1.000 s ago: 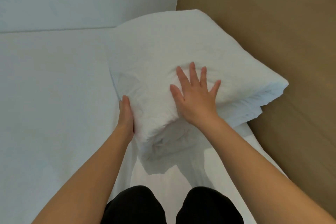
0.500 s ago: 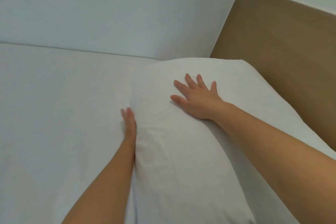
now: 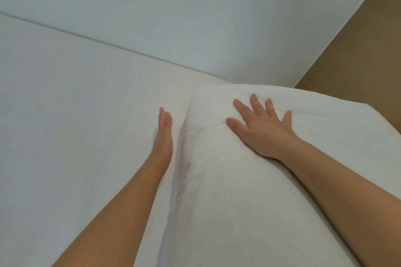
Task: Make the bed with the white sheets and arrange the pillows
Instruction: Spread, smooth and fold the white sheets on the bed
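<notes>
A white pillow [image 3: 227, 191] lies on the bed's white sheet [image 3: 76, 125], running from the lower middle of the view up toward the headboard. My right hand [image 3: 260, 130] lies flat on top of the pillow with its fingers spread. My left hand [image 3: 163, 134] stands on edge with straight fingers along the pillow's left side, on the sheet. Whether it touches the pillow I cannot tell. Neither hand grips anything.
A brown wooden headboard [image 3: 358, 54] rises at the right behind the pillow. A pale wall [image 3: 173, 17] runs along the bed's far edge and meets the headboard in the corner. The sheet stretches smooth to the left.
The view has come in closer and tilted up, losing sight of my knees. Both hands have slid farther along the pillow toward the headboard corner, staying flat.
</notes>
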